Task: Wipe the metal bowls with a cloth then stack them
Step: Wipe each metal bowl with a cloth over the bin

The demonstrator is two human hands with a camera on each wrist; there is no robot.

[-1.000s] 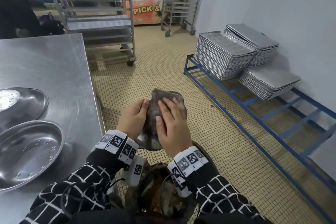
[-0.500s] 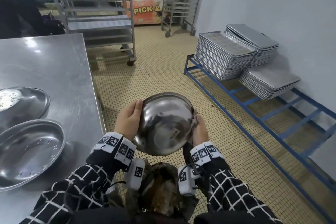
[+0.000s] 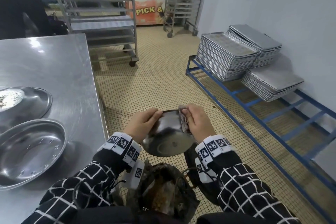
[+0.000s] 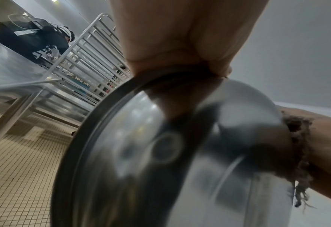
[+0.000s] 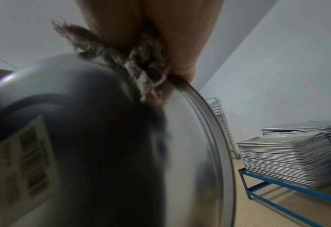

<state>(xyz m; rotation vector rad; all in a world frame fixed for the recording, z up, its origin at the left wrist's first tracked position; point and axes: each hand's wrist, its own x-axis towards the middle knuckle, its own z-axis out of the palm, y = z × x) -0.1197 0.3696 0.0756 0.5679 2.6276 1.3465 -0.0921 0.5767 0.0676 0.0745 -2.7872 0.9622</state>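
Starting on the left, the steel table (image 3: pixel 54 71) had two metal bowls on it: an upside-down bowl (image 3: pixel 27 102) at the far edge of view and an upright bowl (image 3: pixel 31 151) nearer the person. They sat side by side, not nested, so my guess is stacking hadn't started. Couldn't tell whether either one had been wiped already.

Moving right, the left hand (image 3: pixel 143 123) had its fingers curled over the rim of the held bowl (image 3: pixel 169 138), thumb on the outside wall. The bowl was up in the air past the table edge, over the tiled floor, base turned toward the person. Probably held off the table like that so it could be turned freely and every side reached.

Right next to it, the right hand (image 3: pixel 198 122) was closed around a bunched-up cloth (image 3: pixel 183 120) and pressing it against the bowl's outer wall near the rim. The right wrist view showed the cloth (image 5: pixel 147 72) wedged between fingers and metal, with a barcode sticker (image 5: pixel 26 159) on the base. So one hand braced, the other scrubbed.

Further right, stacked baking trays (image 3: pixel 227 58) sat on a blue rack (image 3: pixel 272 114) by the wall, out of the way.
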